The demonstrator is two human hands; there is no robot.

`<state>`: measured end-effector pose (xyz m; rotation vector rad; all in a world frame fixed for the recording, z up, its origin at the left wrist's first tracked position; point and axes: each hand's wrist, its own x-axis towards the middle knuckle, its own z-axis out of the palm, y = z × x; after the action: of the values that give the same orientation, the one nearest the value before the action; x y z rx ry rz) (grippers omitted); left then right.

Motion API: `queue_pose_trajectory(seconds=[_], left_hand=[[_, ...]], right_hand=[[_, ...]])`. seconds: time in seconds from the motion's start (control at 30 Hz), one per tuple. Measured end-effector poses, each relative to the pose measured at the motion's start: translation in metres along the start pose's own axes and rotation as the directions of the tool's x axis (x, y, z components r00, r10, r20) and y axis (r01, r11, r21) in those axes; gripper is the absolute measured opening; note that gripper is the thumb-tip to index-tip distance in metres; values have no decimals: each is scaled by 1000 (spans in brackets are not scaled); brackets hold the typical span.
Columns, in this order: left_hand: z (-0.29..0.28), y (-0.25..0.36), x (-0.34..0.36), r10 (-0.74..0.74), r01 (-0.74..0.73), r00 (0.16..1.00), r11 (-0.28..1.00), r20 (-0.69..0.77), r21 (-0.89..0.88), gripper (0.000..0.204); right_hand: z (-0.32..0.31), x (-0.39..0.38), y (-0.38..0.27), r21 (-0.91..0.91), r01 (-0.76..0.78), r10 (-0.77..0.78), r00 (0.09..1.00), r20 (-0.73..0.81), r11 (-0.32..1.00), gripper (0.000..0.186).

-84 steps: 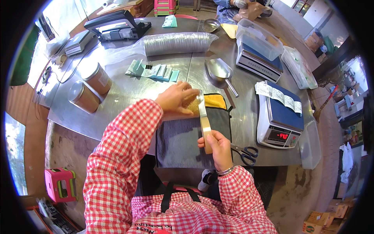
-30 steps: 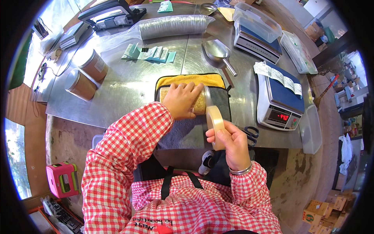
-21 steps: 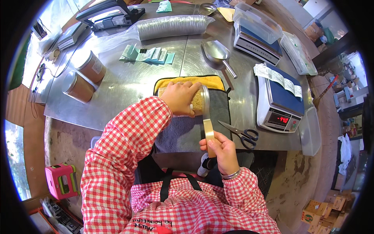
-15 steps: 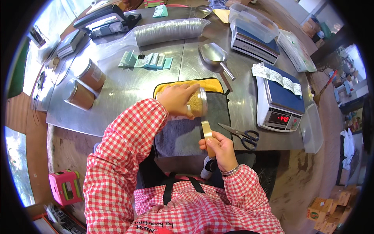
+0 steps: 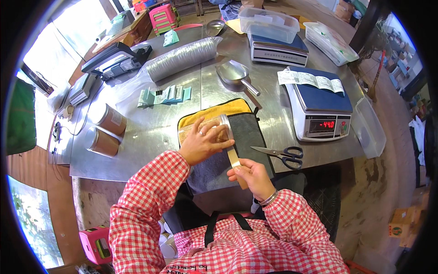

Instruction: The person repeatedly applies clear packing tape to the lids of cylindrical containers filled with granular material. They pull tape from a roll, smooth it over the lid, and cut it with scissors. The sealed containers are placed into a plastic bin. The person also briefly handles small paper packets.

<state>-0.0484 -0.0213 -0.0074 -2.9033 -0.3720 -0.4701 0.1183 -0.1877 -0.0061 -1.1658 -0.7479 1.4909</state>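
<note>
A clear jar (image 5: 223, 132) with golden-brown contents lies on its side on a grey-and-yellow cloth (image 5: 255, 146), its lid end toward the right. My left hand (image 5: 200, 142), a ring on one finger, steadies it from above with the fingers curved over it. Between thumb and fingers, my right hand (image 5: 253, 179) grips a roll of tan tape (image 5: 233, 157), close to the cloth's front edge. A stretch of tape runs up from those fingers to the jar's lid end, by my left fingertips. Scissors (image 5: 278, 154) lie just right of the cloth.
Two filled jars (image 5: 104, 140) stand at left. Beyond the cloth are folded label strips (image 5: 164, 96), a metal scoop (image 5: 235, 75) and a long sleeve of stacked lids (image 5: 182, 59). A scale (image 5: 319, 109) with labels stands right, another scale (image 5: 278, 52) with a plastic tub behind it.
My left hand has shifted toward the jar's lid end. The tape in my right hand now stretches up to the jar. The whole view has tilted, showing more of the far side.
</note>
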Motion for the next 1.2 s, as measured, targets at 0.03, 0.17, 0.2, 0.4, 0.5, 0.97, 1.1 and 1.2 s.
queue_pose_trajectory(seconds=[0.03,0.17,0.2,0.4,0.5,0.97,1.1,1.2], left_hand=[[-1,10,-2,-16,16,1000,998,-6,59,54],[0,68,-39,-538,449,839,601,81,-661,39],[5,84,-49,-630,469,746,267,216,-842,38],[1,124,-58,-385,7,743,-814,547,-581,69],[-4,121,-64,-282,30,760,-885,585,-465,82],[-12,122,-68,-351,130,690,-800,633,-586,84],[-9,120,-69,-360,119,700,-793,617,-598,81],[-4,121,-72,-349,112,714,-798,606,-592,80]], right_hand=[[2,-3,-1,-1,4,-4,1000,7,1000,32],[15,-20,-7,12,21,-22,999,43,1000,33],[20,-24,-7,16,24,-25,998,54,1000,33],[47,-40,24,-166,129,-120,991,64,978,35],[34,-47,16,-407,265,-209,962,176,874,27],[-180,-9,-25,-985,117,-157,978,136,-123,62],[-192,-18,-36,-909,-36,171,985,39,416,67],[-190,-41,-38,-562,-141,244,963,111,815,61]])
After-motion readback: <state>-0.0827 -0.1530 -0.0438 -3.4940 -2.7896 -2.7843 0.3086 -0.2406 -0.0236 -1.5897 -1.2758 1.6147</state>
